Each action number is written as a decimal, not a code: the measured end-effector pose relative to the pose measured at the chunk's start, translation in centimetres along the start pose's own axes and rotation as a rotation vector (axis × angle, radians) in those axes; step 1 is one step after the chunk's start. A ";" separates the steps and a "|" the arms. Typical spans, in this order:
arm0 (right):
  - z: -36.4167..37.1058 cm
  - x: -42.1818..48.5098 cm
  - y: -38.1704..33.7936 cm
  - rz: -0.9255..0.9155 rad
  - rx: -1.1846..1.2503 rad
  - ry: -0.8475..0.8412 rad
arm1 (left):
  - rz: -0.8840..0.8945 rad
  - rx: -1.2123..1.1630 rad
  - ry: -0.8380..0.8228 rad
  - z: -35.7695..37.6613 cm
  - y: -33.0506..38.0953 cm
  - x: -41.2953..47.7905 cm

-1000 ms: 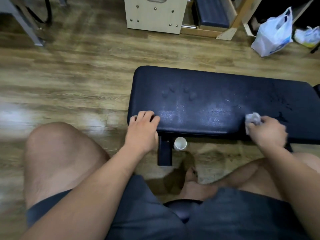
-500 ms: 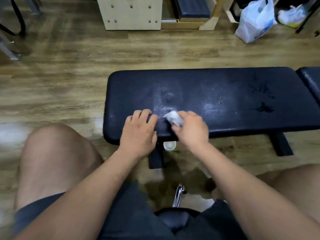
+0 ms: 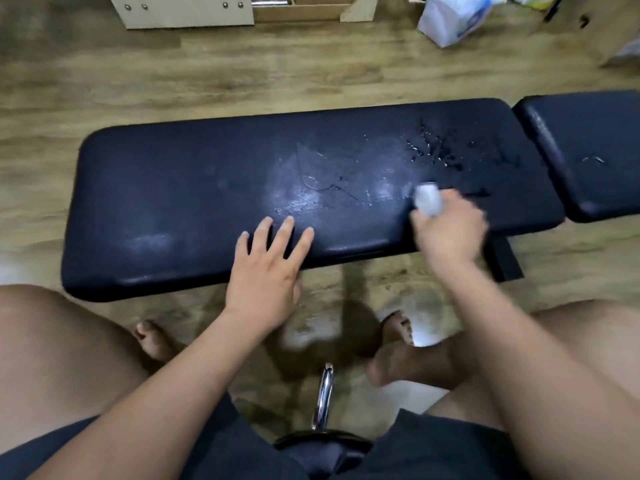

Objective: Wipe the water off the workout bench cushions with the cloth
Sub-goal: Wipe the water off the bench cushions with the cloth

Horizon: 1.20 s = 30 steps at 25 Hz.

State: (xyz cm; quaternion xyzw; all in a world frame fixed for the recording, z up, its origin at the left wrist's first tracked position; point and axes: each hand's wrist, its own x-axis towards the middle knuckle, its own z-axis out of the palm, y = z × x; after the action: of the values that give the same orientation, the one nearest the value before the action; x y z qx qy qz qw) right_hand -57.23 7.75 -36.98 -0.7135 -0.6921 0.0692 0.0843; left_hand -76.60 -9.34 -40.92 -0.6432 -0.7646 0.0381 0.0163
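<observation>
You are mid-wipe: your right hand (image 3: pixel 450 232) is clutching the wadded cloth (image 3: pixel 428 199) against the long cushion (image 3: pixel 173 202) near its front edge, while your left hand (image 3: pixel 266 271) is lying flat, fingers spread. Droplets (image 3: pixel 433 148) are beading just beyond the cloth; I judge the next stroke is calling for a reach there.

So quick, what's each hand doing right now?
Left hand: open, fingers spread on the long cushion.
Right hand: closed around the white cloth.
</observation>
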 end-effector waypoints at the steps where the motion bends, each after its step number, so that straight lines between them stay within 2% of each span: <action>1: 1.0 -2.4 -2.7 -0.119 0.015 -0.059 | -0.028 0.018 -0.024 0.2 1.1 0.1; 4: 1.7 -7.6 -7.9 -0.457 0.080 -0.280 | -0.068 0.037 -0.054 0.5 2.2 -0.2; 6: 1.1 -5.3 -5.5 -0.505 0.123 -0.279 | -0.081 0.048 -0.084 0.4 2.3 -0.4; 8: -0.1 -0.4 0.5 -0.387 0.042 -0.172 | -0.094 0.044 -0.075 0.3 2.6 -0.3; 10: -1.9 5.5 7.9 -0.171 -0.059 -0.045 | -0.114 0.033 -0.055 0.5 3.2 -0.4; 12: -4.0 10.0 13.7 0.051 -0.093 -0.017 | -0.124 0.023 -0.036 0.7 3.4 -0.5; 14: -4.8 11.9 15.5 0.154 -0.063 -0.007 | -0.128 0.015 -0.009 1.0 3.4 -0.6; 16: -4.3 10.6 12.8 0.112 -0.055 0.004 | -0.131 0.005 -0.007 1.0 3.5 -0.6; 19: -1.2 4.8 4.7 -0.112 -0.060 -0.044 | -0.141 -0.004 -0.025 0.8 3.7 -0.1; 22: 0.7 -3.3 -4.9 -0.390 0.023 -0.248 | -0.148 -0.015 -0.083 0.4 3.5 0.0; 24: 0.8 -6.5 -8.0 -0.544 0.073 -0.384 | -0.128 -0.028 -0.107 0.0 3.0 0.1; 25: 0.7 -6.5 -8.1 -0.566 0.087 -0.407 | -0.134 -0.040 -0.110 -0.4 2.7 0.1; 27: -0.1 -4.1 -5.5 -0.551 0.035 -0.346 | -0.188 -0.071 -0.104 -1.1 2.3 0.0; 30: -2.3 3.0 1.4 -0.356 -0.112 -0.182 | -0.291 -0.116 -0.055 -1.5 2.1 -0.8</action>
State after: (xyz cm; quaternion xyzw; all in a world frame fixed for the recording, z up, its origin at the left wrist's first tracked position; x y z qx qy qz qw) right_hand -55.26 10.69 -34.95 -0.5742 -0.8149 0.0788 -0.0077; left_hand -74.25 -9.69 -39.61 -0.5241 -0.8508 0.0089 -0.0365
